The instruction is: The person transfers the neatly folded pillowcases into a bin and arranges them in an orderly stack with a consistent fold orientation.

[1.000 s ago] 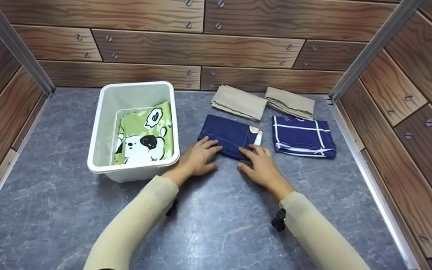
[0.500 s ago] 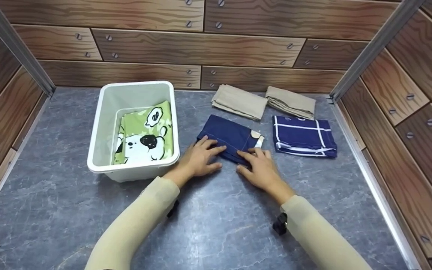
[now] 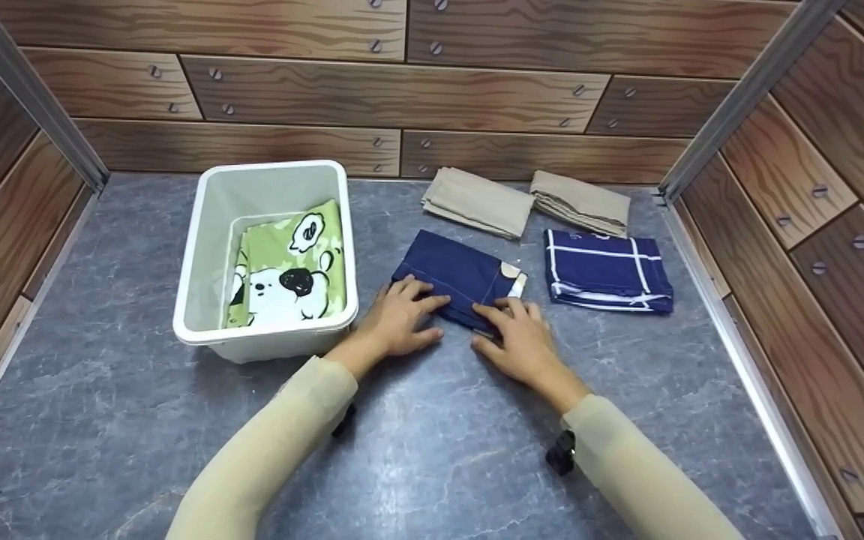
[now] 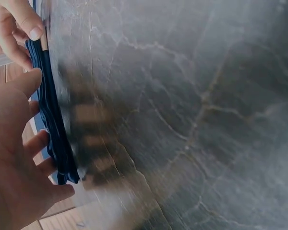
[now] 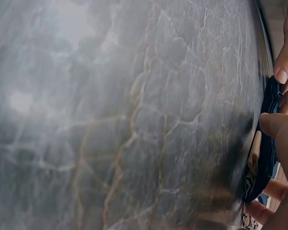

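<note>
Soft, light and floppy, the folded navy cloth (image 3: pixel 456 279) right of the white bin (image 3: pixel 190 262) looks best lifted by its near edge, where the left hand (image 3: pixel 394 319) and right hand (image 3: pixel 518 341) pinch it

In the left wrist view the left hand (image 4: pixel 12 158) is cut off by the left edge, and the grey marble tabletop (image 4: pixel 192 110) beside the folded navy blue cloth (image 4: pixel 50 120) is smeared by blur. In the right wrist view the right hand (image 5: pixel 283 120) runs off the right edge. In the head view both hands cover the cloth's near edge, and the white plastic bin (image 3: pixel 199 247) hides the near end of the green cartoon-print cloth (image 3: pixel 282 262).
</note>
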The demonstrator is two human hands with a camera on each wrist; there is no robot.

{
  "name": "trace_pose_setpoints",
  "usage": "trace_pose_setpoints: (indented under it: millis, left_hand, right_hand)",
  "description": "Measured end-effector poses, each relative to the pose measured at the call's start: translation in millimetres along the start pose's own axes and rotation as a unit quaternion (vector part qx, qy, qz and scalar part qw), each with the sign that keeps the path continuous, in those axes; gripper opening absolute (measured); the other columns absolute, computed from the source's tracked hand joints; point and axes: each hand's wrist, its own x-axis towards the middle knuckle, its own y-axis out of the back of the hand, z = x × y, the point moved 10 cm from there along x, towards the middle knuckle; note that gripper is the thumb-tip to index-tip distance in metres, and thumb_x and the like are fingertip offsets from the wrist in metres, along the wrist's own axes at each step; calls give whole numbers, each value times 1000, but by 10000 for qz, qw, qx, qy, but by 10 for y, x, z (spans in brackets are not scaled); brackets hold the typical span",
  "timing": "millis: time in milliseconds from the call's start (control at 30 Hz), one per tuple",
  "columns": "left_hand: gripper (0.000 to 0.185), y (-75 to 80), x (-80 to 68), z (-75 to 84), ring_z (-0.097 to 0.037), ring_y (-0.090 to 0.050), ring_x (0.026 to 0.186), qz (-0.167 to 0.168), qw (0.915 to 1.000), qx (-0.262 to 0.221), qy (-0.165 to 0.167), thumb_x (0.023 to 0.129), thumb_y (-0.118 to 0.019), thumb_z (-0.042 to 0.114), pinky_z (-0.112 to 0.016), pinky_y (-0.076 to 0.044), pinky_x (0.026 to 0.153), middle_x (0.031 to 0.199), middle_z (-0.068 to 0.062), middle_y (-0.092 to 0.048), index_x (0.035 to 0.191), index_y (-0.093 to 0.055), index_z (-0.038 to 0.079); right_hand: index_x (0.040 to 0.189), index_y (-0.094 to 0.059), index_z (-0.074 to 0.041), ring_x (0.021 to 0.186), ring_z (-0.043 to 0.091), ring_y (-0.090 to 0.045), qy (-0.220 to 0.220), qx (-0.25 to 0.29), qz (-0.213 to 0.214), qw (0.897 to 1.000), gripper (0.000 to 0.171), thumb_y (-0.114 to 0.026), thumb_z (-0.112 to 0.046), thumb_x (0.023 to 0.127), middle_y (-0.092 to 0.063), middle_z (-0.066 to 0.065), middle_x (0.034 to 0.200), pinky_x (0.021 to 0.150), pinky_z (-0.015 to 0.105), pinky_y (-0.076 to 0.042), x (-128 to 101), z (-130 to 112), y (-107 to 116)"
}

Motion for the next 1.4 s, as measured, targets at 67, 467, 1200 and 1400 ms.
trace_pose_setpoints:
  millis: [67,467,1200,1400]
  left_hand:
    - [59,0,-15,8,-41,-36,140,-13,10000,12,13,92,-65,48,-63,-31,112,149,-9,-47,146,-52,28]
    - [60,-15,-89,54,-34,-45,120,-14,10000,43,21,90,-68,47,-55,-37,103,143,-9,-50,145,-53,29]
    - [58,-42,-144,89,-33,-45,106,-7,9999,66,113,89,-68,44,-50,-45,90,137,-9,-53,144,-55,31]
    - [59,-66,-209,139,-33,-45,112,-104,9988,291,380,89,-67,46,-61,-38,99,138,-5,-53,145,-52,35]
  right_hand:
    - [141,-58,-30,122,37,-43,-31,19,-42,10000,55,-69,-48,90,-50,12,141,94,59,-42,5,3,2]
    - [138,-59,-32,125,36,-44,-44,15,-87,10000,51,-68,-48,90,-51,9,144,98,60,-39,17,32,-12]
    - [137,-60,-26,137,40,-41,-88,150,-112,9998,50,-68,-44,91,-45,12,151,105,66,-35,-13,14,-42]
    - [140,-57,-26,146,37,-31,-216,210,-309,9991,52,-64,-50,93,-39,9,157,111,70,-24,-4,48,-84]
